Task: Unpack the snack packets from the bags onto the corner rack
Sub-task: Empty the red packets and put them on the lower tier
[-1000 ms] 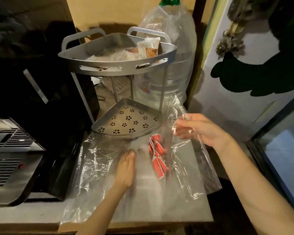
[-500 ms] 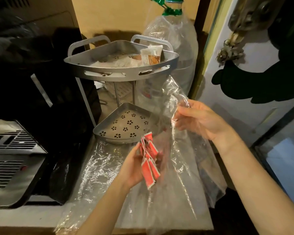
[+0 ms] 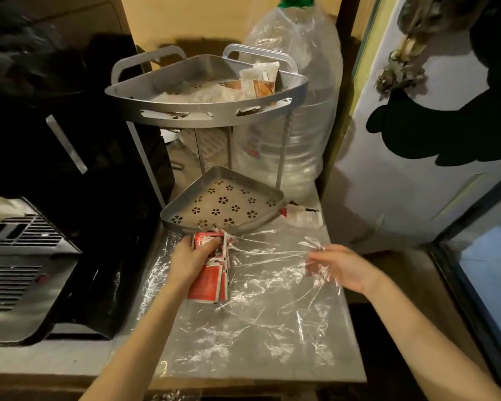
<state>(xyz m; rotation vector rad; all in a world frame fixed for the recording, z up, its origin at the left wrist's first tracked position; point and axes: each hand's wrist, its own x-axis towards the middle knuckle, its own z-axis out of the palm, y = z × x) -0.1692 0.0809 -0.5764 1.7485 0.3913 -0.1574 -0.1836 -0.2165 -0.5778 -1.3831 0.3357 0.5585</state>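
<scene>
Our left hand (image 3: 191,260) grips a bunch of red snack packets (image 3: 207,280) just in front of the corner rack's (image 3: 209,108) lower tier (image 3: 223,202), which lies bare. Our right hand (image 3: 344,269) pinches the edge of the clear plastic bag (image 3: 258,308) spread flat on the grey counter (image 3: 272,369). More packets (image 3: 258,83) sit in the rack's top tier, and a small packet (image 3: 302,217) lies just right of the lower tier.

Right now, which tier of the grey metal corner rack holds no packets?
The lower perforated tier, bare; the upper tier already holds pale packets.
</scene>
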